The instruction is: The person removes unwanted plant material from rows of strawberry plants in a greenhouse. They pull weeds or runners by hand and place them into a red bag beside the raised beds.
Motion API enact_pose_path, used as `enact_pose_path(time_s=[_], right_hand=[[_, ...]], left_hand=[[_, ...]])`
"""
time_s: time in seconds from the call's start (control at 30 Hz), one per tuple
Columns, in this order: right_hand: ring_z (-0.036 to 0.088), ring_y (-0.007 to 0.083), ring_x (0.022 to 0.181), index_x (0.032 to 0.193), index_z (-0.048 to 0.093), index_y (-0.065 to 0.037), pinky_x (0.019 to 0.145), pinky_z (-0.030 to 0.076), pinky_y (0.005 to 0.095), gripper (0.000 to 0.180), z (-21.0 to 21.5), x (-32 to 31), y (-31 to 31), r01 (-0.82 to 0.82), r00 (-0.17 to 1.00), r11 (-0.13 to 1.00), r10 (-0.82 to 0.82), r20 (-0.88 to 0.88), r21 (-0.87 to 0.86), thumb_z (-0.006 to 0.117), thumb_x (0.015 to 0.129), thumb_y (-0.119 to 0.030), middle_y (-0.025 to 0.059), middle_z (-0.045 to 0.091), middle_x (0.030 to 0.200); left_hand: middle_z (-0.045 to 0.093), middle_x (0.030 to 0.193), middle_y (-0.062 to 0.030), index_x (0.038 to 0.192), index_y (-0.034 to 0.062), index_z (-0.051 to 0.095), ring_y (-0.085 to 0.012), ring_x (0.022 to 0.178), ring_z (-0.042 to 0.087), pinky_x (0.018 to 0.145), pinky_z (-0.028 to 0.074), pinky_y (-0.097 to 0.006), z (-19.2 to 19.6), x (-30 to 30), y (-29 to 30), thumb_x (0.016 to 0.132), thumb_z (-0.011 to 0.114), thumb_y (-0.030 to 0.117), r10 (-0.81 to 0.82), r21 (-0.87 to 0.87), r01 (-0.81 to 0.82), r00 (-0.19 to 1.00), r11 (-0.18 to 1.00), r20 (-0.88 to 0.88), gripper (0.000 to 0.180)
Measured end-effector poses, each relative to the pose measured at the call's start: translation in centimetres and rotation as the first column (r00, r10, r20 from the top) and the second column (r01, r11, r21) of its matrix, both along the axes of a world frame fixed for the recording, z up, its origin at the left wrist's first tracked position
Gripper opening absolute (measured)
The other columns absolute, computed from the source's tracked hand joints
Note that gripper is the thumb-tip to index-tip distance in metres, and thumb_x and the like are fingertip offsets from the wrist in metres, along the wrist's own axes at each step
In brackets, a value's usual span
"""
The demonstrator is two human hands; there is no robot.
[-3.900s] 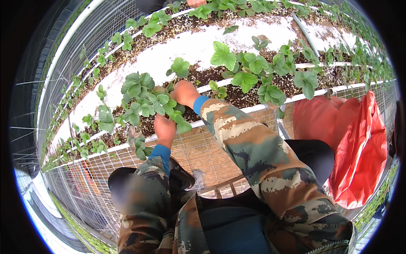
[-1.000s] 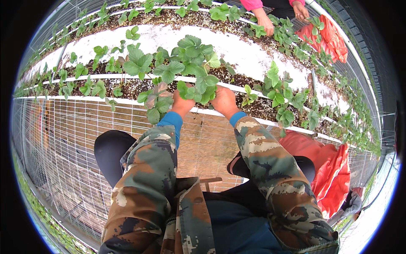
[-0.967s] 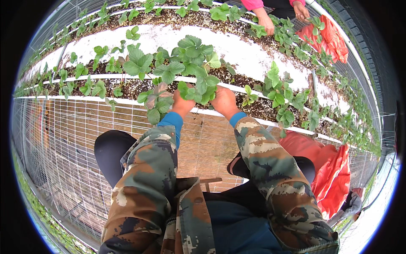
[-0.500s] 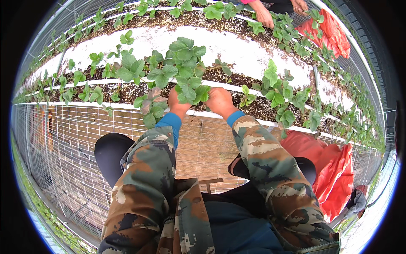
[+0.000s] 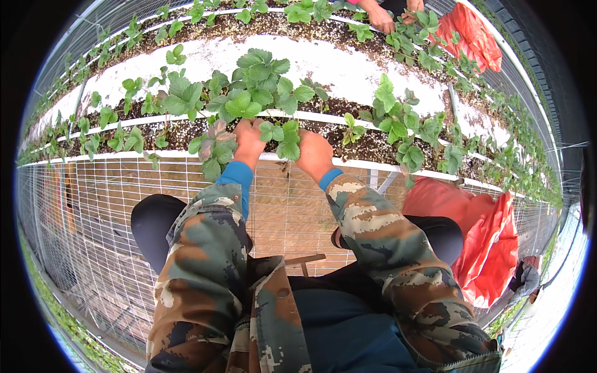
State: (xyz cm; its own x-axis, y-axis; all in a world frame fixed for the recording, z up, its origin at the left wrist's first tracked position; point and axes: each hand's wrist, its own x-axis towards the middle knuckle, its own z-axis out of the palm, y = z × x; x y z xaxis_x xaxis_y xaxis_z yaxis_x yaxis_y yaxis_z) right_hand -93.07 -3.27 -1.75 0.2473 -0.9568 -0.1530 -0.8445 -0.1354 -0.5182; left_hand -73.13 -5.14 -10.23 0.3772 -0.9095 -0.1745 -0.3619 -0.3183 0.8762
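A leafy strawberry plant (image 5: 258, 78) grows in the near soil trough (image 5: 205, 126) in front of me, its leaves spreading over the white rail. At its base, my left hand (image 5: 250, 140) is closed round the lower stems, with its fingertips partly behind leaves. My right hand (image 5: 315, 153) is curled closed at the plant's right side, against a hanging leaf (image 5: 289, 148); leaves cover its fingertips. Just left of my left hand, reddish older leaves (image 5: 217, 146) droop over the trough edge. Below the hands, a small brown withered bit (image 5: 284, 166) hangs at the edge.
More strawberry plants (image 5: 404, 124) stand along the trough. A white sheet (image 5: 348, 68) lies between the rows. Another person's hands (image 5: 380, 18) work in the far row by a red bag (image 5: 469, 37). A larger red bag (image 5: 485, 248) sits near my right knee, beside wire mesh (image 5: 112, 205).
Both hands have come slightly lower and nearer me, and the right hand has turned more to show its back. The view has shifted a little. Leaves between the hands have parted.
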Motion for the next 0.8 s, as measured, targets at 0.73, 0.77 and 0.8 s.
enact_pose_path(time_s=[0.73,0.77,0.8], right_hand=[[0.058,0.0089,0.081,0.108,0.066,-0.004,0.074,0.051,0.0252,0.015,16.9,-8.2,2.8,-0.127,0.424,0.87,-0.388,0.819,0.477,0.065,0.103,-0.017,-0.0007,0.064,0.091],[0.058,0.0089,0.081,0.11,0.067,-0.003,0.073,0.051,0.0253,0.016,17.2,-8.5,3.5,-0.12,0.424,0.88,-0.374,0.825,0.46,0.065,0.104,-0.017,-0.0008,0.063,0.09],[0.058,0.0088,0.081,0.114,0.068,-0.002,0.074,0.051,0.0251,0.018,17.3,-8.9,4.5,-0.141,0.413,0.869,-0.383,0.826,0.474,0.064,0.104,-0.017,-0.0011,0.064,0.09]], left_hand=[[0.054,0.067,0.0029,0.084,0.0027,0.063,-0.0077,0.065,0.044,0.058,0.041,-0.029,24.8,-6.8,4.8,0.101,0.07,0.021,-0.771,-0.155,0.759,0.636,0.632,-0.032,0.026],[0.051,0.065,0.0019,0.084,0.0026,0.063,-0.0084,0.064,0.043,0.057,0.04,-0.03,25.9,-7.0,5.1,0.1,0.071,0.022,-0.787,-0.16,0.776,0.616,0.61,-0.008,0.026],[0.048,0.063,0.0008,0.083,0.0025,0.063,-0.009,0.062,0.041,0.056,0.039,-0.031,26.4,-7.2,5.5,0.099,0.071,0.022,-0.801,-0.159,0.793,0.598,0.588,0.016,0.026]])
